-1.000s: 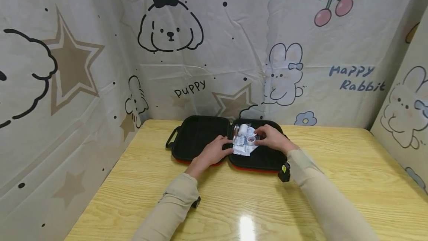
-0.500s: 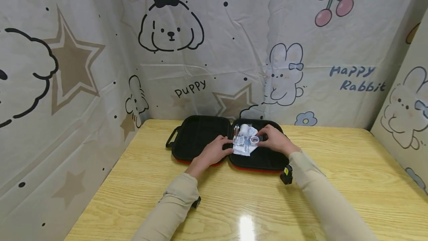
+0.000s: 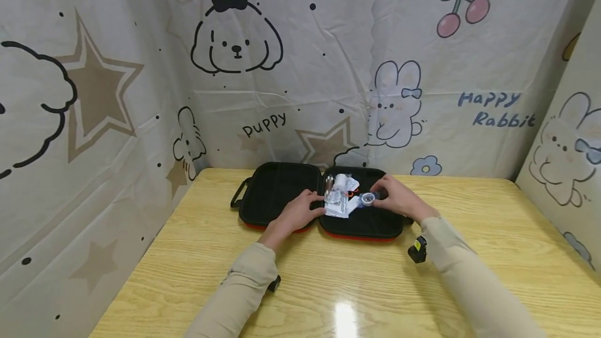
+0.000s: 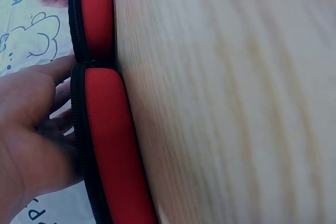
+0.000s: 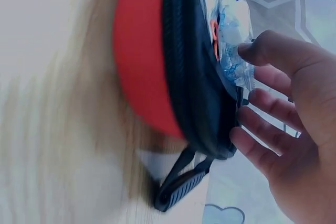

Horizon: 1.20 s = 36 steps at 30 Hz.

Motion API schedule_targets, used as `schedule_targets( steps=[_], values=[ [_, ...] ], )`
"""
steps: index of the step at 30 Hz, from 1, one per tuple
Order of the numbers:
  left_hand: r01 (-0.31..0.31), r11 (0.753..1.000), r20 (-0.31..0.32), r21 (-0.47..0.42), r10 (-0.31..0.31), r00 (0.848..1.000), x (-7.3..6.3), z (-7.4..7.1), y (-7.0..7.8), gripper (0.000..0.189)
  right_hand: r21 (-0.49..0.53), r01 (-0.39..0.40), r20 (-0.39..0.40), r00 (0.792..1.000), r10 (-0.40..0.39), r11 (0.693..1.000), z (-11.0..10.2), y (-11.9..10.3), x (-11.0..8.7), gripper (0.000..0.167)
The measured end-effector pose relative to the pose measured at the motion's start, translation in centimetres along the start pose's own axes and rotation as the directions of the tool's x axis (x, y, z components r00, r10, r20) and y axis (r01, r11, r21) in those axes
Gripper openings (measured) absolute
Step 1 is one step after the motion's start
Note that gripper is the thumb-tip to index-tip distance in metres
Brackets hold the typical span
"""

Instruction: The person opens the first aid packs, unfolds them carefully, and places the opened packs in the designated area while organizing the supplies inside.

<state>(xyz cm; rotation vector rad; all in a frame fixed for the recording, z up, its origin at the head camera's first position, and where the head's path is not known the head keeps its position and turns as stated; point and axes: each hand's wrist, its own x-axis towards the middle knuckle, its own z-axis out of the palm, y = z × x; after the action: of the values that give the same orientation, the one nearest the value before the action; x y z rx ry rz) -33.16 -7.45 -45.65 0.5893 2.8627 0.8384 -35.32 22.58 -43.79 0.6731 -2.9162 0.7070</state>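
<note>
A black-lined red zip case (image 3: 279, 192) lies spread flat at the back of the table. My right hand (image 3: 400, 198) pinches a small white ring-shaped roll in a clear blue-printed wrapper (image 3: 368, 199), over the case's right half. In the right wrist view the thumb presses the crinkled wrapper (image 5: 239, 69) while the other fingers spread loosely. My left hand (image 3: 300, 210) rests at the hinge with relaxed fingers, its tips beside a white flat packet (image 3: 336, 209). Next to that packet are a white bandage roll (image 3: 340, 181), slim brown-and-white sticks (image 3: 328, 185) and a small orange looped piece (image 3: 351, 192).
A black carry handle (image 3: 238, 195) sticks out from the case's left end. Another strap handle (image 5: 181, 184) shows at the right end in the right wrist view. Behind the case hangs a printed curtain (image 3: 291, 67). The wooden table (image 3: 319, 280) spreads in front.
My right hand has drawn the wrapped ring-shaped roll rightward off the pile, uncovering the orange looped piece. My left hand has stayed at the hinge.
</note>
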Motion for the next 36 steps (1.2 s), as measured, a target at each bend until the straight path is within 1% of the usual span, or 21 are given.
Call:
schedule_targets(
  steps=[4, 10, 14, 16, 21, 23, 26, 30, 33, 36],
  values=[
    [0.002, 1.0, 0.0, -0.009, -0.002, 1.0, 0.0, 0.0, 0.1, 0.047, -0.011, 0.017, -0.005, 1.0, -0.017, 1.0, -0.5, 0.4, -1.1, 0.028],
    [0.018, 1.0, -0.004, -0.008, -0.018, 1.0, 0.0, 0.1, -0.1, 0.047, -0.028, -0.008, 0.009, 1.0, 0.009, 1.0, -1.2, 0.9, -2.5, 0.028],
    [0.025, 1.0, -0.015, -0.007, -0.025, 1.0, 0.0, 0.1, -0.1, 0.046, -0.017, 0.007, 0.021, 1.0, -0.007, 1.0, -1.7, 1.2, -3.2, 0.028],
    [0.022, 1.0, -0.015, -0.009, -0.022, 1.0, 0.0, 0.1, -0.1, 0.046, -0.012, 0.019, 0.031, 0.999, -0.019, 1.0, -1.9, 1.2, -3.7, 0.027],
    [0.007, 1.0, -0.01, -0.015, -0.007, 1.0, 0.1, 0.1, 0.1, 0.046, -0.026, 0.016, 0.06, 0.998, -0.014, 1.0, -2.1, 1.1, -4.7, 0.026],
    [0.005, 1.0, -0.01, -0.014, -0.005, 1.0, 0.1, 0.1, 0.1, 0.046, -0.041, 0.018, 0.063, 0.998, -0.015, 0.999, -1.9, 0.9, -4.8, 0.026],
    [0.007, 1.0, -0.008, -0.011, -0.007, 1.0, 0.0, 0.0, 0.2, 0.047, -0.069, 0.043, 0.055, 0.998, -0.039, 0.997, -1.6, 0.7, -4.7, 0.025],
    [0.011, 1.0, -0.007, -0.01, -0.011, 1.0, 0.0, -0.1, 0.3, 0.047, -0.106, 0.058, 0.059, 0.997, -0.052, 0.993, -0.7, 0.4, -4.4, 0.025],
    [0.009, 1.0, -0.004, -0.012, -0.009, 1.0, -0.1, -0.1, 0.3, 0.047, -0.104, 0.065, 0.065, 0.996, -0.059, 0.992, -0.1, -0.1, -4.2, 0.024],
    [0.003, 1.0, -0.005, -0.02, -0.003, 1.0, -0.1, 0.0, 0.2, 0.047, -0.074, 0.075, 0.069, 0.995, -0.07, 0.994, 0.5, -0.6, -4.0, 0.023]
  ],
)
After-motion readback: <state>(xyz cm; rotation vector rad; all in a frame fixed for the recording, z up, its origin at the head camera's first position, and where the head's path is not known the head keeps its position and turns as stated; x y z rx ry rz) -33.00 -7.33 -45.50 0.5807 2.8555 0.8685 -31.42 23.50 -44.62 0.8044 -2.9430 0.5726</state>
